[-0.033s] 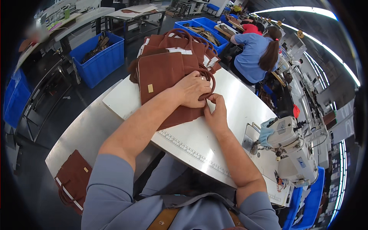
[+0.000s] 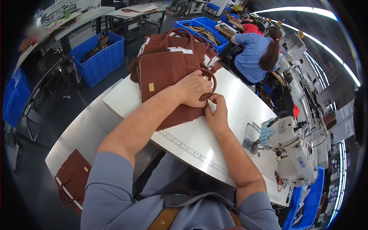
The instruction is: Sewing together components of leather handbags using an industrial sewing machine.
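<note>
My left hand (image 2: 193,89) is closed on the looped brown handle (image 2: 214,78) of a brown bag piece (image 2: 159,73) with a gold plate on its front. My right hand (image 2: 216,113) is just right of it, thumb and finger pinched at the bag's edge by the handle's lower end; exactly what they grip is partly hidden. The piece lies against a pile of similar brown pieces (image 2: 197,50) with white paper among them, on the white tabletop (image 2: 109,99).
A sewing machine (image 2: 289,134) stands at right. Another brown piece (image 2: 74,176) lies on the lower metal surface at left. Blue crates (image 2: 97,69) hold dark pieces. A co-worker in light blue (image 2: 249,61) sits beyond the table at upper right, with other people farther back.
Both hands and the bag piece with its gold plate have shifted very slightly to the right; both grips look the same.
</note>
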{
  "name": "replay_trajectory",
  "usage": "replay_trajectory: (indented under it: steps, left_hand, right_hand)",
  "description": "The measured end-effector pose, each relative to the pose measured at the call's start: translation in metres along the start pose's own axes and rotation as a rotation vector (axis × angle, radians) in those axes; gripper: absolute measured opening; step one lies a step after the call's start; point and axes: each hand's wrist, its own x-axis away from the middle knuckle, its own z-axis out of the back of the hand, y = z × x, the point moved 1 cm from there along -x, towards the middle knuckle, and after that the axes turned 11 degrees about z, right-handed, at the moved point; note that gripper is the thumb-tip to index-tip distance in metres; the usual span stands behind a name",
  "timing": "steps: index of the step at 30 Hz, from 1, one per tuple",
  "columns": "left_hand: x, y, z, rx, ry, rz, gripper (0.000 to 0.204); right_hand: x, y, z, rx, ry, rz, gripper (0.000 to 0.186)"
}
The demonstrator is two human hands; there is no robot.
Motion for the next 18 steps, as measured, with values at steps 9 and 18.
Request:
replay_trajectory:
  steps: [9,18]
  left_hand:
    - [-0.003,0.002,-0.004,0.003,0.097,0.012,0.031]
    - [0.001,0.006,0.008,0.059,0.351,0.022,0.027]
  right_hand:
    - [0.008,-0.001,0.001,0.056,-0.038,-0.013,0.032]
    - [0.002,-0.002,0.003,-0.068,-0.022,-0.098,0.031]
